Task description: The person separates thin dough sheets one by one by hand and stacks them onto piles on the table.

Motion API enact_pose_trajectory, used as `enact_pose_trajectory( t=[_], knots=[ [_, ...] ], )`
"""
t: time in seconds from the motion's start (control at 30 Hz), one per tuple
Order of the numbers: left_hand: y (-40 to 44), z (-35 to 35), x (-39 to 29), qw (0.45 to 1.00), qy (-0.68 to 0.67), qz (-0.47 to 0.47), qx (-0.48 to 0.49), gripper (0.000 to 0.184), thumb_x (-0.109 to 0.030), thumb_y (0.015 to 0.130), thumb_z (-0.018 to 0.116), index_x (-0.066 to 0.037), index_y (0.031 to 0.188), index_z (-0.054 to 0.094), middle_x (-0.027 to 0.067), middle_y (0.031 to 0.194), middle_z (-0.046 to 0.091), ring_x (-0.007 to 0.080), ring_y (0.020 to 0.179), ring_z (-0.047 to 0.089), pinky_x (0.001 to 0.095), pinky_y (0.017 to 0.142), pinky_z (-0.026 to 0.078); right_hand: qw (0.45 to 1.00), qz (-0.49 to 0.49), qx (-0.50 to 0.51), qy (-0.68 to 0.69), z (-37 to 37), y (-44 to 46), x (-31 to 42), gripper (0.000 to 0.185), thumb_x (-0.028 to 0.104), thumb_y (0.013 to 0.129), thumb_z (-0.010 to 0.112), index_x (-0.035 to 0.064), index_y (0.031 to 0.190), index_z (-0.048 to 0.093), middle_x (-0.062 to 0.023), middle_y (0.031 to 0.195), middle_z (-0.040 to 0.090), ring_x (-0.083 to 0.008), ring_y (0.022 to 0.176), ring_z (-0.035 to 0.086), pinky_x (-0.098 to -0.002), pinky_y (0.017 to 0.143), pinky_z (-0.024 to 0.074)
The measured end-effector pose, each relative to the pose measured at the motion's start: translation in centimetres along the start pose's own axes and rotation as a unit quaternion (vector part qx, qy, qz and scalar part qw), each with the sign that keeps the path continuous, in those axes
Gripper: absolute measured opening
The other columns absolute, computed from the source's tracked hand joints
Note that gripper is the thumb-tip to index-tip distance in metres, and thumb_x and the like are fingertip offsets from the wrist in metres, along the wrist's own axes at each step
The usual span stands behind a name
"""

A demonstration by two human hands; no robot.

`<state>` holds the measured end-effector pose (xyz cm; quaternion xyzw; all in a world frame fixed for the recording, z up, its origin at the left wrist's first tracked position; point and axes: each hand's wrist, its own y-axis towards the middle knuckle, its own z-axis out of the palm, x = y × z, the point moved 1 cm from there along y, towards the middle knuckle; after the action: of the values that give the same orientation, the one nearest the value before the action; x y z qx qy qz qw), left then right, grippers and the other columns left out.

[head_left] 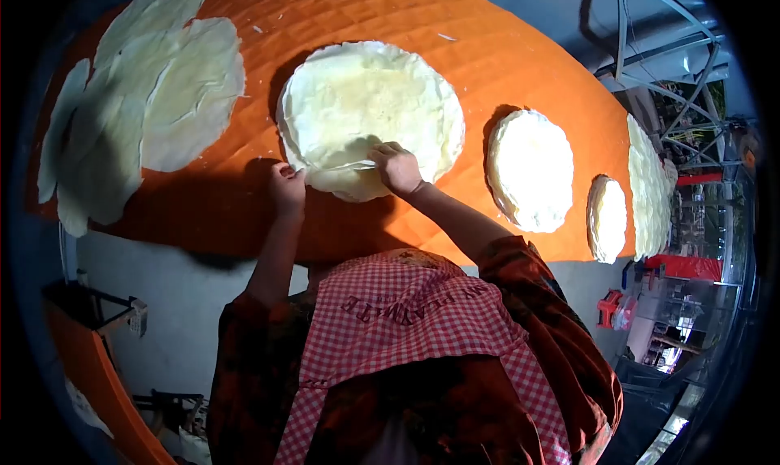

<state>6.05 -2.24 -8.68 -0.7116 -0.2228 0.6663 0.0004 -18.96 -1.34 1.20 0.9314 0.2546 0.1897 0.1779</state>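
A stack of thin, pale, round flatbread sheets (370, 99) with ragged rims lies in front of me on an orange cloth. At its near left rim, my left hand (289, 190) is closed, fingertips pinched at the edge of a sheet. My right hand (398, 169) bends over the near side of the stack, its fingers closed on the lifted edge of the top sheet. Below that edge, part of a lower sheet (349, 187) shows between my hands. The tips of my right fingers are partly hidden.
Loose overlapping sheets (195, 91) spread over the left end of the orange cloth (536, 67). To the right stand a round stack (532, 172), a smaller one (608, 219) and more sheets (646, 193) at the far edge. A red stool (609, 309) is beyond the table.
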Motion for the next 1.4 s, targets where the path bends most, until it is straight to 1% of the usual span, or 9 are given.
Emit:
enact_pose_trajectory(
  t=[0.17, 0.4, 0.6, 0.8, 0.9, 0.97, 1.13, 1.27, 1.4],
  knots=[
    [1.1, 0.1, -0.7, 0.995, 0.068, 0.055, 0.038, 0.021, -0.010, 0.074, 0.069, 0.002, 0.073, 0.052, 0.0043, 0.065, 0.055, 0.0136, 0.060, 0.049, 0.0308, 0.058, 0.043, 0.978, 0.177, 0.114, 0.001, -0.1, 1.3, -3.4, 0.014, 0.011, 0.076, 0.056, 0.0063, 0.086, 0.065, -0.0184, 0.081, 0.063, -0.0378, 0.074, 0.059, -0.0434, 0.064, 0.0486],
    [2.0, 0.2, -2.2, 0.993, -0.001, 0.090, 0.077, 0.013, -0.008, 0.082, 0.060, -0.001, 0.078, 0.051, 0.0008, 0.062, 0.048, 0.0102, 0.049, 0.041, 0.0265, 0.047, 0.037, 0.995, 0.080, 0.046, -0.026, -1.5, 2.2, 3.1, 0.028, 0.005, 0.070, 0.054, 0.0100, 0.096, 0.064, -0.0072, 0.091, 0.064, -0.0251, 0.081, 0.060, -0.0359, 0.066, 0.0510],
    [1.1, -1.5, -6.6, 0.962, -0.070, -0.101, 0.243, 0.014, -0.015, 0.087, 0.057, -0.003, 0.091, 0.052, 0.0033, 0.065, 0.052, 0.0089, 0.037, 0.038, 0.0235, 0.034, 0.029, 0.987, 0.125, 0.102, 0.028, 0.1, 0.3, 3.1, 0.035, 0.005, 0.069, 0.054, 0.0096, 0.103, 0.063, -0.0109, 0.099, 0.064, -0.0279, 0.091, 0.060, -0.0364, 0.073, 0.0523],
    [4.1, -1.1, -7.2, 0.975, 0.129, -0.022, 0.177, 0.024, -0.021, 0.082, 0.064, -0.001, 0.091, 0.053, 0.0062, 0.065, 0.052, 0.0165, 0.046, 0.048, 0.0301, 0.046, 0.043, 0.952, 0.257, 0.118, 0.117, -3.4, 5.0, -4.1, 0.014, 0.014, 0.081, 0.066, 0.0001, 0.084, 0.068, -0.0141, 0.077, 0.067, -0.0172, 0.064, 0.056, -0.0329, 0.062, 0.0463],
    [8.9, -0.4, -4.2, 0.959, 0.225, 0.156, 0.072, 0.029, -0.019, 0.076, 0.067, 0.000, 0.092, 0.053, 0.0154, 0.084, 0.056, 0.0292, 0.082, 0.056, 0.0391, 0.075, 0.046, 0.909, 0.268, 0.007, 0.319, -12.0, 10.2, -5.4, 0.021, 0.016, 0.084, 0.057, -0.0038, 0.086, 0.065, -0.0044, 0.071, 0.063, -0.0174, 0.064, 0.057, -0.0342, 0.061, 0.0469],
    [11.2, 0.3, -4.7, 0.941, 0.263, 0.207, 0.054, 0.031, -0.016, 0.075, 0.064, 0.000, 0.099, 0.053, 0.0202, 0.098, 0.056, 0.0343, 0.096, 0.053, 0.0419, 0.084, 0.043, 0.941, 0.271, 0.032, 0.198, -18.1, 12.6, -5.6, 0.023, 0.017, 0.084, 0.060, -0.0051, 0.088, 0.065, -0.0002, 0.070, 0.059, -0.0096, 0.068, 0.051, -0.0320, 0.060, 0.0460],
    [15.1, 3.3, -9.1, 0.922, 0.350, 0.162, 0.040, 0.046, -0.016, 0.068, 0.064, 0.004, 0.108, 0.051, 0.0218, 0.099, 0.061, 0.0343, 0.092, 0.060, 0.0432, 0.080, 0.047, 0.950, 0.298, -0.013, 0.094, -29.7, 14.5, -2.3, 0.025, 0.019, 0.083, 0.062, -0.0046, 0.090, 0.066, -0.0012, 0.067, 0.060, -0.0076, 0.064, 0.052, -0.0291, 0.059, 0.0468],
    [17.8, 3.8, -9.3, 0.965, 0.131, -0.091, 0.207, 0.043, -0.013, 0.063, 0.076, 0.004, 0.099, 0.061, 0.0137, 0.094, 0.066, 0.0229, 0.084, 0.064, 0.0360, 0.071, 0.051, 0.939, 0.338, -0.018, 0.058, -34.4, 12.2, -0.7, 0.024, 0.020, 0.083, 0.061, -0.0021, 0.089, 0.068, -0.0025, 0.069, 0.063, -0.0096, 0.062, 0.058, -0.0283, 0.059, 0.0496],
    [15.4, 3.7, -13.3, 0.928, -0.009, -0.097, 0.359, 0.032, -0.011, 0.075, 0.066, 0.003, 0.103, 0.061, 0.0130, 0.093, 0.066, 0.0232, 0.083, 0.064, 0.0351, 0.075, 0.051, 0.906, 0.408, 0.036, 0.110, -36.1, 9.2, -1.2, 0.023, 0.022, 0.079, 0.062, 0.0009, 0.084, 0.068, -0.0025, 0.069, 0.064, -0.0112, 0.060, 0.059, -0.0275, 0.058, 0.0498]
  ],
)
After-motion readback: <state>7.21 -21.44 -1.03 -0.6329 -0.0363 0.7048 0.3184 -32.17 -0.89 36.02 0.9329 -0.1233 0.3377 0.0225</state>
